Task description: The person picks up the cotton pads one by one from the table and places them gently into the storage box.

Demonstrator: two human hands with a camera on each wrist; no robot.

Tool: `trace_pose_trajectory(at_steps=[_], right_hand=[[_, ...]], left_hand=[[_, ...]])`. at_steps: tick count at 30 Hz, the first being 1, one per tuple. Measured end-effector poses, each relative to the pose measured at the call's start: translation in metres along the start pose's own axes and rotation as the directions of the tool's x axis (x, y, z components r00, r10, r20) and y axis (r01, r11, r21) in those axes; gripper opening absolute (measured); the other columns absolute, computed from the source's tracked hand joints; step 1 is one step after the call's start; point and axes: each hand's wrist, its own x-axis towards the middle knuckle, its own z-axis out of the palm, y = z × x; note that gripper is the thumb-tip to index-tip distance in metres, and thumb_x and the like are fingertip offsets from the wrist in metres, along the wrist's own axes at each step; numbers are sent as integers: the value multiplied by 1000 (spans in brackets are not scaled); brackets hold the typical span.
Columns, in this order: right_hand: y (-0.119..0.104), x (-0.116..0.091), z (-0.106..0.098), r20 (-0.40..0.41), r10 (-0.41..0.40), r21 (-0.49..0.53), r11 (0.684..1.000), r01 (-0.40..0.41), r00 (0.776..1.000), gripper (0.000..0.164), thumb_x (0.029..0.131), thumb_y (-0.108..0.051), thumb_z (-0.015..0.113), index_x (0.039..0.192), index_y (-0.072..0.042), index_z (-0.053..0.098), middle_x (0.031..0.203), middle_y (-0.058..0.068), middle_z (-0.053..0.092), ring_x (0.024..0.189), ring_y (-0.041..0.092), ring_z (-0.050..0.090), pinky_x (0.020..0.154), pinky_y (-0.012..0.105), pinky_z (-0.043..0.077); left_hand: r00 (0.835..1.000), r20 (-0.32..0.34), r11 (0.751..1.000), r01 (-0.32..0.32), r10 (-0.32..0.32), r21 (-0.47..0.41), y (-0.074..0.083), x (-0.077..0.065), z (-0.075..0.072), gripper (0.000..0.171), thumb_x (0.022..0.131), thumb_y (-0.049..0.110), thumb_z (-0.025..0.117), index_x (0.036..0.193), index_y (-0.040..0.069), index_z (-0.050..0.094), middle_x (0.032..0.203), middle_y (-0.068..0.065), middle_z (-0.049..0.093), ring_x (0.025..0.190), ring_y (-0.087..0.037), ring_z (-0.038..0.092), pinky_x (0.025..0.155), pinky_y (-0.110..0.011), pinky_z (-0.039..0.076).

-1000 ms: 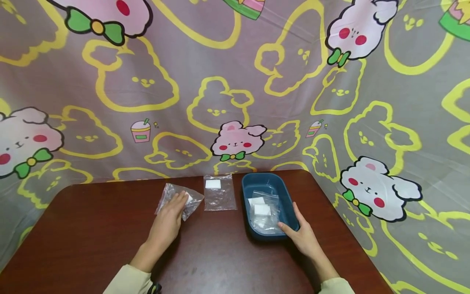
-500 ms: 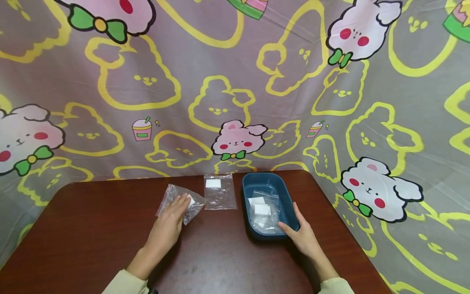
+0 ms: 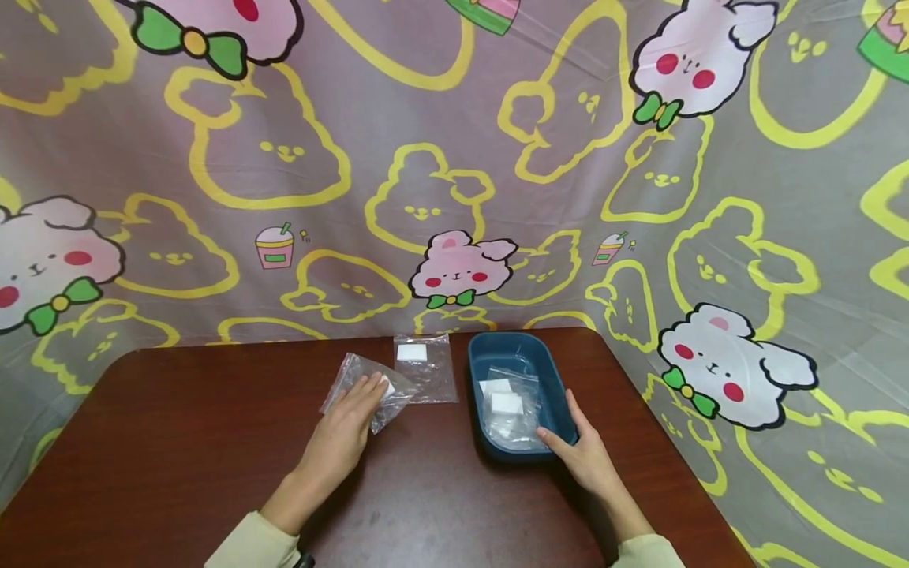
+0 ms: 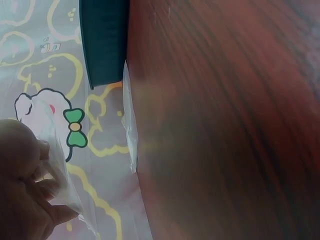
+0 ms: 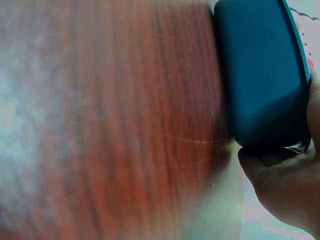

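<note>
In the head view my left hand (image 3: 334, 438) holds a clear zip-lock bag (image 3: 399, 398) with a white piece showing at its fingertips. The left wrist view has the fingers curled against this bag (image 4: 62, 167), which is off the table. A second zip-lock bag (image 3: 435, 386), also with a white piece, lies flat just beyond. My right hand (image 3: 591, 457) grips the near right side of a dark blue plastic bin (image 3: 556, 367), thumb over the rim. Inside the bin lie more zip-lock bags (image 3: 507, 406) with white pieces, overlapping. The right wrist view shows the bin's outer wall (image 5: 265, 75).
Everything stands on a dark red-brown wooden table (image 3: 177, 450). A cartoon-printed cloth (image 3: 426, 118) hangs behind it and along the right side. The bin is near the table's back right corner.
My left hand has moved to the right with its bag, which now overlaps the near left part of the flat bag. The right hand and the bin have stayed put.
</note>
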Motion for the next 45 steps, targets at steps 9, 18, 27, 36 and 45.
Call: trace_pose_trajectory(at_steps=[9,18,27,36,45], right_hand=[[0,3,-1,3,18,-8,1000,-18,1000,99,91,-45,74,162,-12,14,166,14,16,150,38,19,117,62,20],[0,2,-2,14,34,0,999,-34,999,100,91,-47,73,162,-12,13,167,14,16,150,39,18,117,62,20],[1,2,-2,13,28,0,1000,-28,1000,99,91,-46,74,163,-13,13,166,14,17,150,38,19,117,62,21],[0,-1,-3,15,35,-4,999,-35,999,99,91,-48,73,163,-15,13,166,14,16,150,38,17,117,62,19],[1,0,-1,10,9,5,1000,-9,1000,98,91,-44,74,163,-15,13,166,14,17,150,38,17,117,62,20]], left_hand=[[999,-1,999,-32,32,-11,9,13,10,43,92,-6,64,135,0,62,141,-20,57,130,-41,52,105,-64,39],[998,27,998,-59,60,-19,19,26,22,42,94,-3,63,135,2,62,141,-20,57,130,-41,52,106,-63,40],[993,54,994,-105,105,-20,35,42,36,43,93,-5,65,135,4,63,141,-17,57,131,-40,52,104,-63,42],[987,106,992,-122,124,-32,54,58,49,46,93,-5,64,138,7,61,144,-15,56,133,-38,50,105,-63,41],[975,145,982,-181,171,52,69,78,65,48,91,-5,66,137,10,62,144,-12,56,134,-35,50,102,-60,45]])
